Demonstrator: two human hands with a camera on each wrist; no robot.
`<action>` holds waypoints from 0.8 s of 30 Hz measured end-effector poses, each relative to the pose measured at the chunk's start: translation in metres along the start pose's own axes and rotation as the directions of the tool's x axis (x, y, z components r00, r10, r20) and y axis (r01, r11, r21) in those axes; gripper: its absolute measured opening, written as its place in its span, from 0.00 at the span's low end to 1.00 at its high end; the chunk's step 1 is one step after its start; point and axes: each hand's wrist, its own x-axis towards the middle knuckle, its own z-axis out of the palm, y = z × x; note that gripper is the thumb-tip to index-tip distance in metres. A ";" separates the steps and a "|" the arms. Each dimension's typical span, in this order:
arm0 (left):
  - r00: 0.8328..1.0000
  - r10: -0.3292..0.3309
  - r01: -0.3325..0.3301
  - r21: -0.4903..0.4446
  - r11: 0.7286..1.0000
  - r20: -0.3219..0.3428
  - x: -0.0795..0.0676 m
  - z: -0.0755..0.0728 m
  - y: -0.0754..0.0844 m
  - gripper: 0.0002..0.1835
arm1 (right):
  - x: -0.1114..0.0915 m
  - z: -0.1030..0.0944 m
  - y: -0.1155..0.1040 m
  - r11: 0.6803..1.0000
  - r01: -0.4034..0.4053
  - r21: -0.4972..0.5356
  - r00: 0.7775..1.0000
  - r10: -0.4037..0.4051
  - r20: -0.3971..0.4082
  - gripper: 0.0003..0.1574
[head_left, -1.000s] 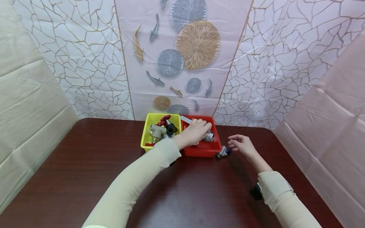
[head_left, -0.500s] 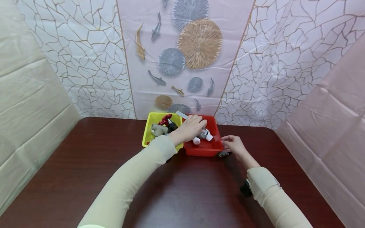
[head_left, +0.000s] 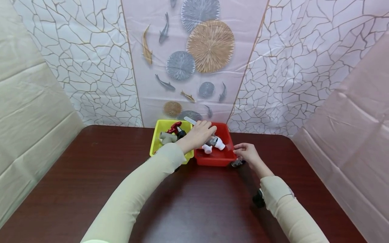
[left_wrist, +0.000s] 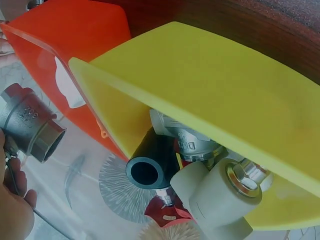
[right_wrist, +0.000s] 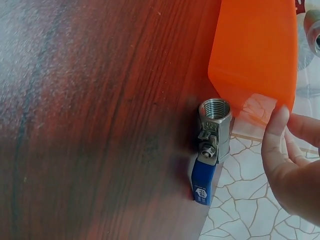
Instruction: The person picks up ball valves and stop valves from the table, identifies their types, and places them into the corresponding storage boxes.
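Observation:
My left hand (head_left: 197, 135) grips a metal ball valve (left_wrist: 31, 125) above the red bin (head_left: 214, 162). Its long pale lever handle (head_left: 189, 120) sticks out past the fingers toward the yellow bin (head_left: 153, 148). Below the hand, white plastic fittings (head_left: 219, 144) lie inside the red bin. At that bin's right front corner, my right hand (head_left: 247, 155) pinches the rim between thumb and fingers. A second ball valve with a blue handle (right_wrist: 212, 150) lies on the table beside this corner, under the right hand.
Left of the red bin, the yellow bin holds a grey tee fitting (head_left: 167, 137), a black pipe piece (left_wrist: 150, 160), a red-handled valve (head_left: 174, 127) and other metal parts. Both bins stand near the back edge of the dark wooden table (head_left: 209, 202), against a patterned cloth wall (head_left: 209, 104).
My right hand has come left from the air beside the bin and taken hold of its rim. The left hand has drifted left with the valve, exposing the white fittings.

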 end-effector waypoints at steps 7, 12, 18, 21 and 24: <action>0.999 -0.022 0.021 0.005 1.000 0.028 0.003 0.002 0.001 0.10 | 0.003 0.001 0.000 0.999 -0.042 0.033 0.999 0.042 0.003 0.23; 0.997 -0.033 0.034 -0.009 0.999 0.074 0.008 0.007 0.006 0.11 | 0.004 0.000 0.002 0.997 -0.058 0.053 0.998 0.058 0.004 0.24; 0.994 -0.027 0.033 -0.051 0.998 0.108 0.012 0.014 0.011 0.12 | 0.004 0.001 0.001 0.995 -0.078 0.058 0.997 0.077 0.005 0.23; 0.992 -0.020 0.028 -0.059 0.998 0.126 0.013 0.016 0.013 0.12 | 0.004 0.000 0.000 0.995 -0.085 0.047 0.996 0.084 0.012 0.24; 0.988 -0.016 0.025 -0.060 0.998 0.154 0.015 0.017 0.015 0.11 | 0.004 0.000 -0.001 0.995 -0.093 0.043 0.996 0.093 0.011 0.24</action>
